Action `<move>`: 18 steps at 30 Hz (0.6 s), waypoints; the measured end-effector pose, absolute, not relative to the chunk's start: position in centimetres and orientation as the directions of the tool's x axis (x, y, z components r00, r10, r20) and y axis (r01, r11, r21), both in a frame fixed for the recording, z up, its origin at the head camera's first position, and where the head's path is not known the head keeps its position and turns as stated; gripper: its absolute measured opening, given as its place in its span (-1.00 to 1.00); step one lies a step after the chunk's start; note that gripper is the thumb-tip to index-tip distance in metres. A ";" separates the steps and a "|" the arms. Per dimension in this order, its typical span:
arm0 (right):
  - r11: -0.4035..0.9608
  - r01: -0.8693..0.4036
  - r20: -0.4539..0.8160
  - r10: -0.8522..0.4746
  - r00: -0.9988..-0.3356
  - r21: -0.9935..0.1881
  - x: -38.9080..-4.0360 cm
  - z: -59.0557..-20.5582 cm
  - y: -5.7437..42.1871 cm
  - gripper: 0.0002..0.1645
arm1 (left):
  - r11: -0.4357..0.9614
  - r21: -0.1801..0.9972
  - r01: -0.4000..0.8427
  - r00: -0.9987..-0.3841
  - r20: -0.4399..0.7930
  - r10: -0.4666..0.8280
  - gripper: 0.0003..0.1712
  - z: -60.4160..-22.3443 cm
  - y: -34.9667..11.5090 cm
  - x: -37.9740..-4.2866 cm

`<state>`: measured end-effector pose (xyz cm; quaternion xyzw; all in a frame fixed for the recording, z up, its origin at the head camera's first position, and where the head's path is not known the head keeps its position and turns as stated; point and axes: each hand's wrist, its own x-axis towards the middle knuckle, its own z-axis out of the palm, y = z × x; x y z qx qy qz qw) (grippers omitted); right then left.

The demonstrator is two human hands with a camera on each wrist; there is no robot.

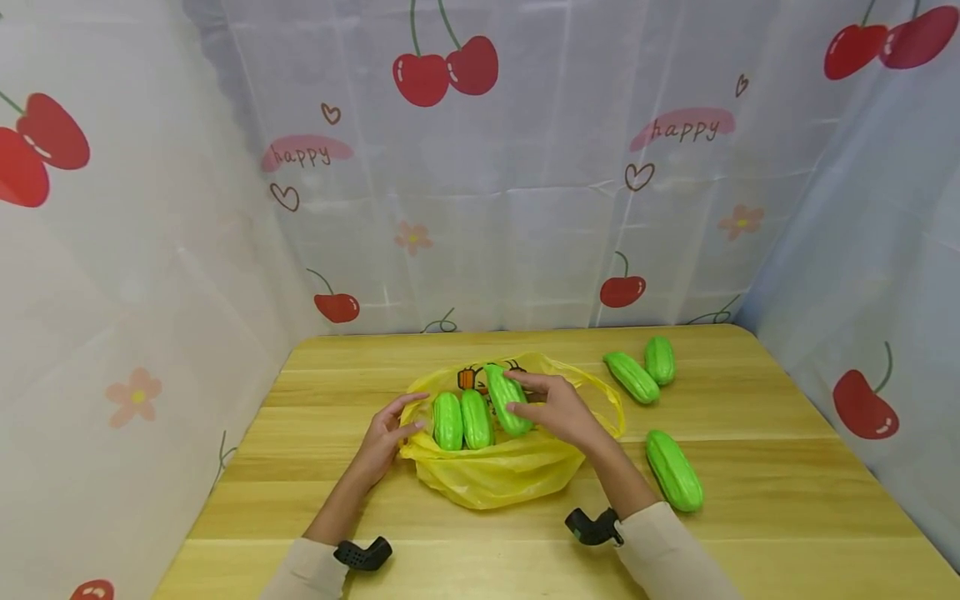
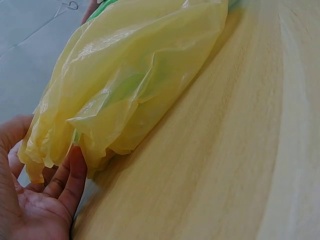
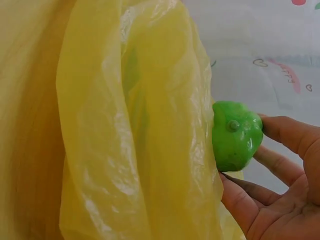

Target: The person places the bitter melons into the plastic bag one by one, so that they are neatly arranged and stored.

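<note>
A yellow plastic bag [image 1: 495, 483] lies on the table with its mouth spread toward me. My left hand [image 1: 384, 433] holds the bag's left rim; in the left wrist view, that hand's fingers [image 2: 75, 175] curl at the bunched yellow plastic. Inside the bag, two green cucumbers [image 1: 447, 421] rest side by side. My right hand [image 1: 558, 408] grips a third cucumber [image 1: 504, 404], tilted, over the right part of the bag mouth. In the right wrist view, the end of this cucumber [image 3: 235, 137] shows between thumb and fingers, next to the bag's edge.
On the wooden table [image 1: 300, 467], to the right of the bag, lie two cucumbers close together [image 1: 632, 377] at the back and another cucumber [image 1: 673, 471] nearer to me. A white curtain [image 1: 510, 233] printed with cherries encloses the table's back and sides.
</note>
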<state>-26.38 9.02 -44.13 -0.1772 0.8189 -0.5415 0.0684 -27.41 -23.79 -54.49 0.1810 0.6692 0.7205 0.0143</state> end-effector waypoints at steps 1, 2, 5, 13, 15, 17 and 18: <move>0.351 -0.214 0.080 -0.358 -0.930 -0.912 -26.4 -44.2 9.0 -0.35 | -0.105 0.969 0.222 -0.934 0.242 0.263 -0.43 -54.5 -23.8 -27.4; 0.356 -0.213 0.080 -0.352 -0.933 -0.910 -26.4 -44.2 8.9 -0.36 | -0.106 0.969 0.222 -0.934 0.243 0.263 -0.42 -54.5 -23.8 -27.4; 0.364 -0.208 0.081 -0.335 -0.939 -0.908 -26.4 -44.5 8.8 -0.35 | -0.104 0.969 0.223 -0.934 0.243 0.262 -0.42 -54.5 -23.9 -27.4; 0.391 -0.218 0.111 -0.279 -0.954 -0.894 -26.7 -45.6 8.2 -0.36 | -0.092 0.971 0.219 -0.935 0.236 0.264 -0.43 -54.6 -23.9 -27.4; 0.400 -0.228 0.118 -0.280 -0.953 -0.888 -26.7 -45.8 8.1 -0.36 | -0.088 0.971 0.222 -0.934 0.237 0.266 -0.43 -54.6 -23.9 -27.4; 0.404 -0.234 0.119 -0.290 -0.949 -0.884 -26.8 -45.8 8.1 -0.35 | -0.083 0.971 0.226 -0.933 0.240 0.268 -0.43 -54.6 -23.9 -27.5; 0.408 -0.237 0.117 -0.296 -0.948 -0.882 -26.8 -45.8 8.1 -0.35 | -0.083 0.970 0.227 -0.933 0.242 0.268 -0.43 -54.6 -23.8 -27.6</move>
